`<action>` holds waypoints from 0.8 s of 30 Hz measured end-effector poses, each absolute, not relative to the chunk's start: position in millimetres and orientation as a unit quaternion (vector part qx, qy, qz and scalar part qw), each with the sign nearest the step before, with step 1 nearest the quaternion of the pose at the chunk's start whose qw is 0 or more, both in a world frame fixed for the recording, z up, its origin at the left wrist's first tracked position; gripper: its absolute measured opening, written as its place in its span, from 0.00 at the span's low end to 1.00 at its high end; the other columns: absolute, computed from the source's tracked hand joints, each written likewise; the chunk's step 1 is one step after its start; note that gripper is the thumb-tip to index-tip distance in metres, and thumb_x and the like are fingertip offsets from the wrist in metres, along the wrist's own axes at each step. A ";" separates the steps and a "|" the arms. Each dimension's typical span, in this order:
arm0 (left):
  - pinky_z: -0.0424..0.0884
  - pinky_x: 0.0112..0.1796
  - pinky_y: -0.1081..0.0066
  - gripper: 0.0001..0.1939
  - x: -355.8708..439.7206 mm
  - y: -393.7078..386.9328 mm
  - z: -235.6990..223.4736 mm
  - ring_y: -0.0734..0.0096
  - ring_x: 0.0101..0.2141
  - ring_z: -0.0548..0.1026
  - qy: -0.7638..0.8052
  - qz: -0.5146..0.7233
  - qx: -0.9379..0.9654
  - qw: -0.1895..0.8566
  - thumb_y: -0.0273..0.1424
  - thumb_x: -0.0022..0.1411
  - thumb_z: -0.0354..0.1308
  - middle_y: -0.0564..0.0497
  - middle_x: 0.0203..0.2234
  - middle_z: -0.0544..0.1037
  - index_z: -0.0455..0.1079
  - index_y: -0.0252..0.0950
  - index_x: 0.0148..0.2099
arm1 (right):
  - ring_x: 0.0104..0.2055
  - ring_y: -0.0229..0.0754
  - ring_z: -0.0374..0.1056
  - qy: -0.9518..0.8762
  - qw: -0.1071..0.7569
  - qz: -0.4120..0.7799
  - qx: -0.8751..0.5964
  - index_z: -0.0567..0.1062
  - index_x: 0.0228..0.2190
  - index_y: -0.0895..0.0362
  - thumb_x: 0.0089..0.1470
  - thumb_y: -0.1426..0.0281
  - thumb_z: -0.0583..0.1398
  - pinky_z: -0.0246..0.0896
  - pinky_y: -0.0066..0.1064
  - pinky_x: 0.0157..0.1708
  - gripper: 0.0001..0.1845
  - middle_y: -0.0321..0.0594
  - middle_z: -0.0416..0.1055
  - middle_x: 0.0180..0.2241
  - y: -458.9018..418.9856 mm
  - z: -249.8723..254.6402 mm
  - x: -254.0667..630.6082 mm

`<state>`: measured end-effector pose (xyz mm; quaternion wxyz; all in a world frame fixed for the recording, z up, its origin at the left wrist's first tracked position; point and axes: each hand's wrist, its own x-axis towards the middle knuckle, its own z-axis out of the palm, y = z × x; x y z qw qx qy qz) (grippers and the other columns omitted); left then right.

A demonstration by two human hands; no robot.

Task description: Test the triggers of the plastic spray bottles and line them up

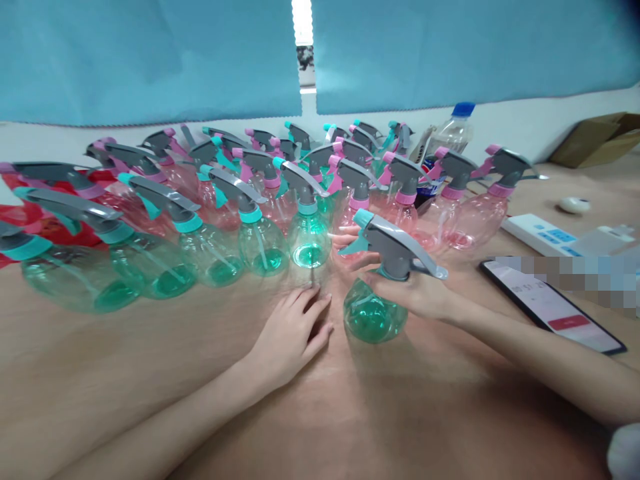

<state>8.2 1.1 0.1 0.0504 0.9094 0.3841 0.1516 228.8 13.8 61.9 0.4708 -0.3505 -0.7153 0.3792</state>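
Note:
My right hand [417, 293] is wrapped round the neck of a green spray bottle [375, 319] with a grey and turquoise trigger head. The bottle is near the table's middle, its nozzle toward the left; some of the fingers show behind it. My left hand [293, 333] lies on the table to the left of that bottle, fingers loosely bent and apart, holding nothing. Just beyond its fingertips stands another green spray bottle [310, 240], the nearest of a row of green ones. Pink spray bottles [473, 217] stand behind and to the right.
Several more green and pink spray bottles fill the back of the table [210, 373]. A red plastic bag [60, 223] is at the left. To the right lie a phone [555, 307], a white box [543, 233] and a white mouse-like object [574, 205]. A cardboard box [595, 140] stands farther back.

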 end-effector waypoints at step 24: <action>0.65 0.52 0.50 0.20 8.9 1.9 0.7 0.50 0.55 0.66 0.383 0.143 0.912 0.045 0.36 0.68 0.50 0.37 0.54 0.69 0.66 0.31 0.57 | 0.33 0.37 0.68 -0.717 0.477 0.355 -0.363 0.70 0.30 0.53 0.40 0.77 0.56 0.67 0.32 0.35 0.12 0.37 0.73 0.43 15.1 65.4 228.2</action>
